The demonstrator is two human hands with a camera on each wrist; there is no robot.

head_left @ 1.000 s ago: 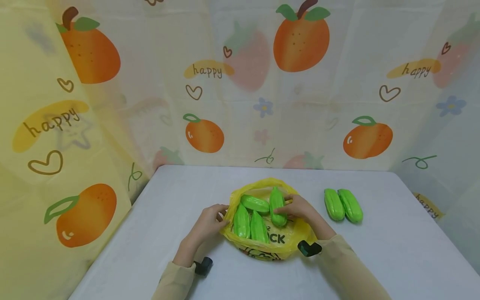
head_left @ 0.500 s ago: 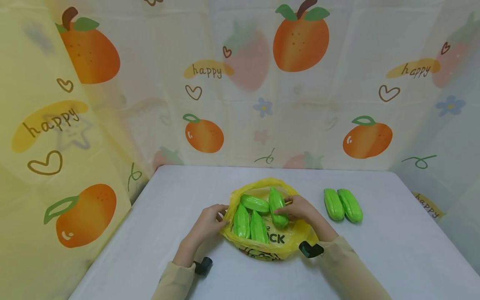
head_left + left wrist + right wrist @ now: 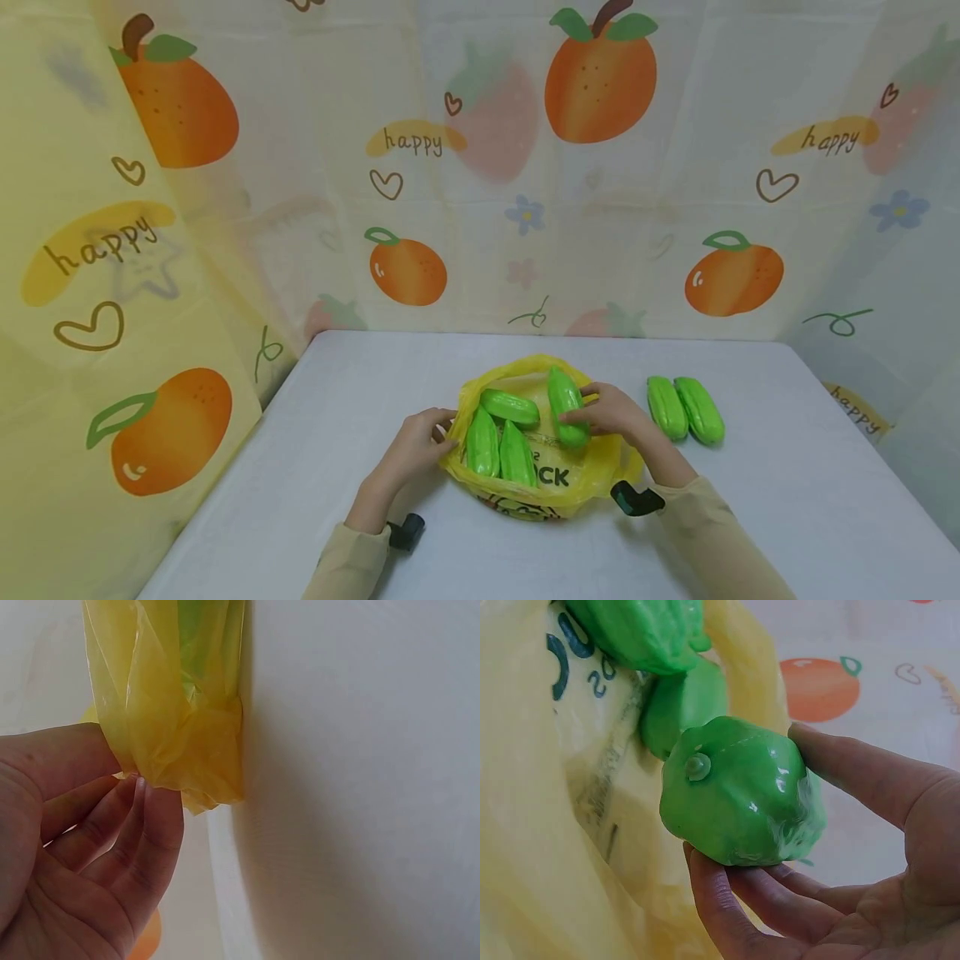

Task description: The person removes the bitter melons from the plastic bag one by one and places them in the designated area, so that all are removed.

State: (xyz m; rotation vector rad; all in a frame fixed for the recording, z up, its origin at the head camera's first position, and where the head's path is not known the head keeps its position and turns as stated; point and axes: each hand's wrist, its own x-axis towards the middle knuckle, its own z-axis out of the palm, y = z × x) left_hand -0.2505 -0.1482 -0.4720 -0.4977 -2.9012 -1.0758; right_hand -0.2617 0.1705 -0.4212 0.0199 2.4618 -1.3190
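In the head view a yellow plastic bag point(image 3: 558, 502) stands with its mouth spread wide. My left hand point(image 3: 418, 440) pinches the bag's left rim between thumb and fingers; the left wrist view shows the thin film point(image 3: 161, 742) in that pinch. My right hand point(image 3: 617, 414) grips a glossy green gourd point(image 3: 564, 400), tilted over the right part of the bag mouth. Thumb and fingers are on opposite sides of this gourd's stem end point(image 3: 739, 795) in the right wrist view. Inside the bag lie an upright-leaning gourd point(image 3: 483, 446), another beside it point(image 3: 517, 458) and one crosswise point(image 3: 510, 407).
Two more green gourds point(image 3: 667, 408) lie side by side on the white table point(image 3: 750, 517), right of the bag. Behind the table hangs a fruit-patterned curtain point(image 3: 480, 275); it also covers the left and right sides.
My right hand has moved to the right and slightly up, and the gourd it grips has come along. The left hand has stayed at the bag's rim.
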